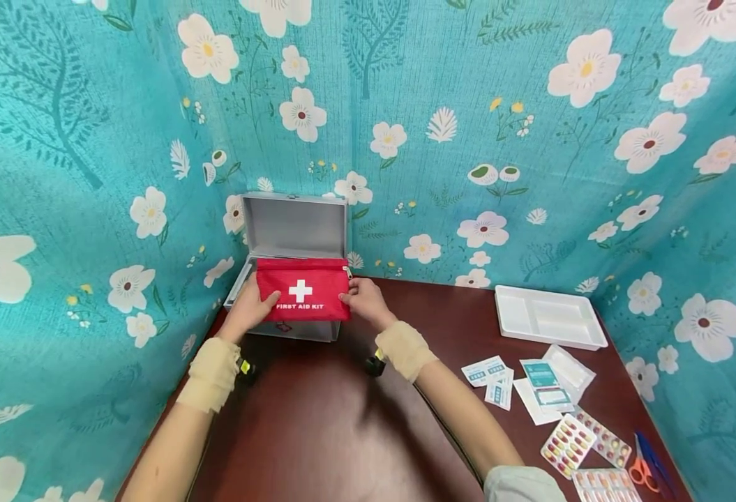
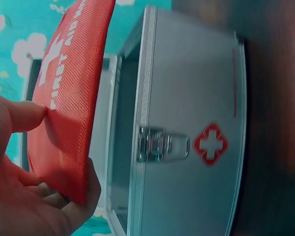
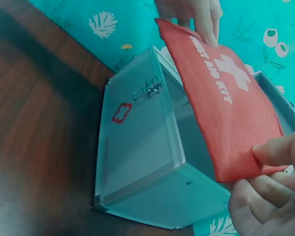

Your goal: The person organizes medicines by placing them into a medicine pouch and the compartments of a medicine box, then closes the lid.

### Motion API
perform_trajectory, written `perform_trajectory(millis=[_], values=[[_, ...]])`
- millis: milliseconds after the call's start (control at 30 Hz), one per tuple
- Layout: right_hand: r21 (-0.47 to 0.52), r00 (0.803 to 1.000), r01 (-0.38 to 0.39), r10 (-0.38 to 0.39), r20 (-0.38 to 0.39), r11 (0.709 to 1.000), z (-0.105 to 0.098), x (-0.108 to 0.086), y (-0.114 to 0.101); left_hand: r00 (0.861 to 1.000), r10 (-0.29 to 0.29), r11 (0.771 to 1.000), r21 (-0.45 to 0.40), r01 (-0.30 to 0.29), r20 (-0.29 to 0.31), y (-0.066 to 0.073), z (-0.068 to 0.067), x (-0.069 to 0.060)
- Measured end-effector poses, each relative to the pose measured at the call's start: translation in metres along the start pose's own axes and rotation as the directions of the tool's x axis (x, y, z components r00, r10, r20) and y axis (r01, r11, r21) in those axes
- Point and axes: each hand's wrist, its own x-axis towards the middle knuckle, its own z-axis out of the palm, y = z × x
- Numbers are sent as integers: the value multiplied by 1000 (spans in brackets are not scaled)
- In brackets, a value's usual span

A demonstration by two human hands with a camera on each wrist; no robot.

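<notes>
- Head view: teal floral fabric hangs behind a glossy dark red-brown table.
- Left of centre, the person holds a flat red fabric first-aid pouch with a white cross, its long axis running left to right across the raised-lid silver metal box.
- Neither hand is nearer: the left hand pinches the pouch's left end, the right hand its right end, thumbs in front.
- Most of the box's opening is hidden behind the pouch; at lower right, an orange-handled pair of scissors lies beside a long blue object that is hard to identify.
- Left wrist view: the pouch slants at upper left, cut off by the top edge, beside the box's open mouth; the thumb presses its front, with fingers curled behind its near end.
- Right wrist view: the pouch slopes from upper centre to lower right, gripped at both ends; the left hand is cropped above. Whether pouch and box touch cannot be told, and the interior is mostly covered.
</notes>
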Motion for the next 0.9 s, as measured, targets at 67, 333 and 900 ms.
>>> perform_trajectory(millis=[67, 333, 900], values=[[-34, 1000, -2, 1, -19, 999, 6, 8, -4, 999, -29, 999, 20, 28, 39, -5, -2, 12], [-264, 999, 39, -33, 28, 964, 27, 33, -23, 970, -202, 966, 188, 175, 134, -23, -8, 48], [-594, 961, 149, 25, 274, 791, 54, 64, -40, 896, -330, 916, 331, 228, 296, -59, 19, 85]])
